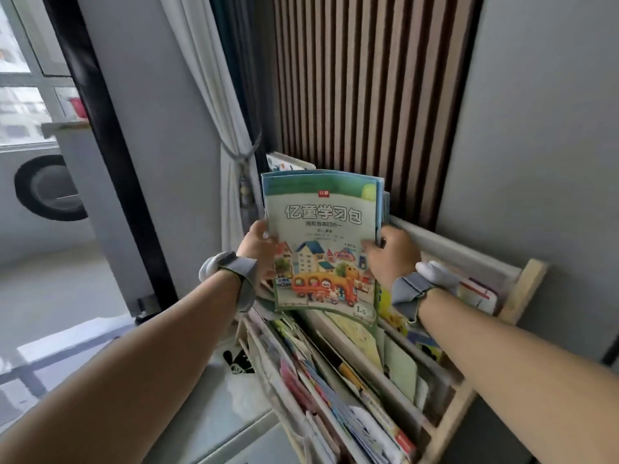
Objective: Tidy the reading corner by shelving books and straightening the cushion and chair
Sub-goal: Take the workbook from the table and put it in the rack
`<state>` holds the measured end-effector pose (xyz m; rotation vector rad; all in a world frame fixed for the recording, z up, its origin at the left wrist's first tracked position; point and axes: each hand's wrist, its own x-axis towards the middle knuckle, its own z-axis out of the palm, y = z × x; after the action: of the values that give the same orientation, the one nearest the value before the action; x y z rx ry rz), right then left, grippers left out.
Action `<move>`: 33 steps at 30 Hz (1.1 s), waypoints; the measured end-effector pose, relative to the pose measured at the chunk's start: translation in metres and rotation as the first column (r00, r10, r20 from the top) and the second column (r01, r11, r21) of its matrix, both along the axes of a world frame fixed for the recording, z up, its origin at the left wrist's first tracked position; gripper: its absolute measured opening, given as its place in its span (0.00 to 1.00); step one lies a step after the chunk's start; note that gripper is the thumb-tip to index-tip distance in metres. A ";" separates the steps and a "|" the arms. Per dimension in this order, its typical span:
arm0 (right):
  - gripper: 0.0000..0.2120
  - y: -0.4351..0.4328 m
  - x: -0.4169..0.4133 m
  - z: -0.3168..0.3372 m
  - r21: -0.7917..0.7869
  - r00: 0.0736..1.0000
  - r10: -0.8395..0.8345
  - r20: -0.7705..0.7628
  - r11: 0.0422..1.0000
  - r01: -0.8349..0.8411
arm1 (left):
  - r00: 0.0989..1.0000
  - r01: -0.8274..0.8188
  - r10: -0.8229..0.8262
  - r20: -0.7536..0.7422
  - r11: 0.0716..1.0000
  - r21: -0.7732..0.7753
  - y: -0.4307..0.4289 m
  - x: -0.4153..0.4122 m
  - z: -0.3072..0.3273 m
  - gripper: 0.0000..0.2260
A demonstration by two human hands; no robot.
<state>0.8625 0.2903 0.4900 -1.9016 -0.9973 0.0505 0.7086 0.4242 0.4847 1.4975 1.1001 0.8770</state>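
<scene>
L strap (238,269): grey, white pod | R strap (407,291): same | forearms bare

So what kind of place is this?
Probably a child's reading corner at home. A wooden book rack is crammed with picture books, the left hand and right hand hold a stack of children's workbooks above it, and a tied-back curtain hangs near a window.

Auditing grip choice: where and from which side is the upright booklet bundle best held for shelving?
By its side edges near mid-height, one hand from each side, as the left hand and right hand do. The booklet bundle is thin and upright, so pinching both edges likely keeps it aligned, with its bottom free for the rack.
</scene>
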 end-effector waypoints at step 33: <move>0.10 -0.009 0.020 -0.032 -0.277 0.943 -0.332 0.001 0.906 0.319 | 0.937 0.325 -0.331 -0.114 0.943 -0.072 0.035 0.108 -0.017 0.11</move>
<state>0.8823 0.2816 0.4585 -2.2898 -0.6537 0.0380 0.8164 0.4590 0.4679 1.6509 0.9168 0.5247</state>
